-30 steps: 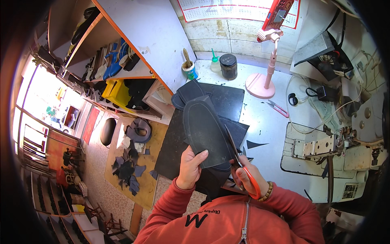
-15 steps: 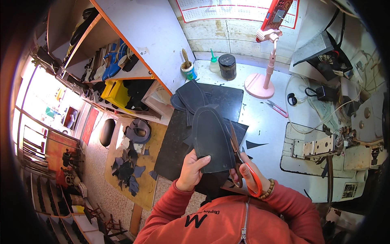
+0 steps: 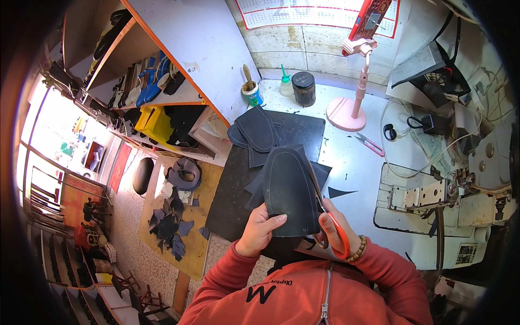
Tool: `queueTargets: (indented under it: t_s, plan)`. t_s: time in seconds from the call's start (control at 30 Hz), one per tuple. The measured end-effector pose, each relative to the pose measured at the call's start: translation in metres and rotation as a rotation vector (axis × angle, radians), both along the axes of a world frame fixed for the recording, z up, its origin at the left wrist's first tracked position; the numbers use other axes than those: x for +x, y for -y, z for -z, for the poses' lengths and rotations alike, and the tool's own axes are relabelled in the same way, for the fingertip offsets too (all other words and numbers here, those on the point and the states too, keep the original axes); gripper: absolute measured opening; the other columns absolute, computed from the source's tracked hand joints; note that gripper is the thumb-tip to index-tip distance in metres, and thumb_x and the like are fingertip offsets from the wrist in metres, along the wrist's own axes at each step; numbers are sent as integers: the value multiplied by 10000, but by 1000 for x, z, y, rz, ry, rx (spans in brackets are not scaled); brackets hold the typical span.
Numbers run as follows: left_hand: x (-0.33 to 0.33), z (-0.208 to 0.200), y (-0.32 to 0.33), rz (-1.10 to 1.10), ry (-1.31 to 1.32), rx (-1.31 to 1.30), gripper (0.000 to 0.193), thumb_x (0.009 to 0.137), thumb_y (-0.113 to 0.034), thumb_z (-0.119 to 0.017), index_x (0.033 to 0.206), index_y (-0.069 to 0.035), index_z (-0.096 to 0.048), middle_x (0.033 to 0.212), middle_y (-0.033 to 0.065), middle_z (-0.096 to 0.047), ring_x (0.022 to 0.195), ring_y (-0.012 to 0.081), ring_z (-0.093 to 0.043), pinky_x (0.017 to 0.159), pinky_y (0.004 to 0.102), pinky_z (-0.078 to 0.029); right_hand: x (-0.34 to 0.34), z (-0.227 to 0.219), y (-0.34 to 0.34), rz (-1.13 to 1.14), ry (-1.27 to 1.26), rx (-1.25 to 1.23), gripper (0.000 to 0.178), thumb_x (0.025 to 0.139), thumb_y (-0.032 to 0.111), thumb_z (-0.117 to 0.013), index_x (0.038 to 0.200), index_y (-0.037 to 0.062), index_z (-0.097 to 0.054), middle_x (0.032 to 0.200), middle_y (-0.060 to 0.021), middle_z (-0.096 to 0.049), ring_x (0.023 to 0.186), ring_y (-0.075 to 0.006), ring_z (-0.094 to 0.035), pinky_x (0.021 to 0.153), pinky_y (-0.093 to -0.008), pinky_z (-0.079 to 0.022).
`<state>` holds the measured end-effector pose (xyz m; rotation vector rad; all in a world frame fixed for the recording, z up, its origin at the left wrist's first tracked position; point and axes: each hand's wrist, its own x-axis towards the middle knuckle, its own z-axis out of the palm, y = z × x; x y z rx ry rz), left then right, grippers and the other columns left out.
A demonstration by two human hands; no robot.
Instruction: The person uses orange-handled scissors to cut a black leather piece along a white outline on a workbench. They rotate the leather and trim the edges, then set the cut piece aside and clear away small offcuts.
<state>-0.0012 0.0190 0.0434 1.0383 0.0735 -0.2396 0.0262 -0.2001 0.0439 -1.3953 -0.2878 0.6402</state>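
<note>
My left hand (image 3: 258, 230) pinches the lower left edge of a dark, sole-shaped piece of sheet material (image 3: 292, 192), thumb on top. A pale outline runs round inside its edge. In my right hand (image 3: 340, 227) is a pair of scissors (image 3: 341, 241) with red-orange handles. Their blades lie along the right edge of the piece, partly hidden by it. Beyond, more dark cut pieces (image 3: 260, 130) with similar outlines overlap on a black cutting mat (image 3: 309, 127).
A dark triangular scrap (image 3: 340, 192) and small snips (image 3: 371, 144) lie on the white table to the right. Behind stand a brush in a tin (image 3: 252, 96), a dark jar (image 3: 304, 89) and a pink phone stand (image 3: 346, 114). A sewing machine (image 3: 428, 195) occupies the right side.
The held piece has moved slightly right and toward me, with my left hand shifting along. The scissors' blades have drawn closer together along its right edge.
</note>
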Motion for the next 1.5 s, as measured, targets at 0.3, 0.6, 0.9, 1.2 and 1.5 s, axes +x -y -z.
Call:
queueTargets:
  t_s: [0.3, 0.6, 0.9, 1.2, 1.5]
  plan:
    - [-1, -2, -2, 27, -6, 16, 337, 895, -3, -573, 1227, 36, -525, 1152, 68, -628, 1031, 131, -591, 925, 285, -459, -8, 1, -7, 143, -3, 43, 707, 841, 692, -515, 1037, 15, -468, 559, 40, -444, 472, -32, -419, 423, -192, -314]
    - [-6, -7, -13, 233, 15, 125, 302, 915, -39, -581, 1208, 26, -548, 1139, 62, -637, 1024, 123, -594, 918, 284, -466, -2, 8, 1, 48, 62, 50, 804, 837, 733, -475, 1168, 2, -433, 582, 32, -439, 510, -45, -419, 464, -210, -344]
    - [-9, -10, -25, 301, -23, 212, 301, 919, -58, -594, 1205, 29, -556, 1124, 55, -646, 1019, 118, -594, 915, 284, -470, -2, 7, 8, -1, 8, 59, 782, 852, 716, -482, 1177, 7, -433, 603, 30, -441, 507, -39, -397, 461, -208, -328]
    - [-9, -11, -32, 327, -58, 211, 321, 915, -58, -598, 1219, 30, -548, 1129, 56, -643, 1023, 115, -590, 915, 281, -466, -5, 8, 9, 17, -31, 110, 739, 865, 680, -509, 1174, 11, -448, 590, 49, -442, 494, -34, -393, 460, -202, -325]
    - [-11, -15, -46, 326, -21, 259, 346, 896, -55, -592, 1226, 41, -551, 1135, 58, -642, 1011, 117, -591, 904, 280, -466, -3, 3, 23, -55, 76, -61, 785, 852, 742, -448, 1104, 3, -520, 597, 11, -472, 530, -71, -443, 512, -237, -369]
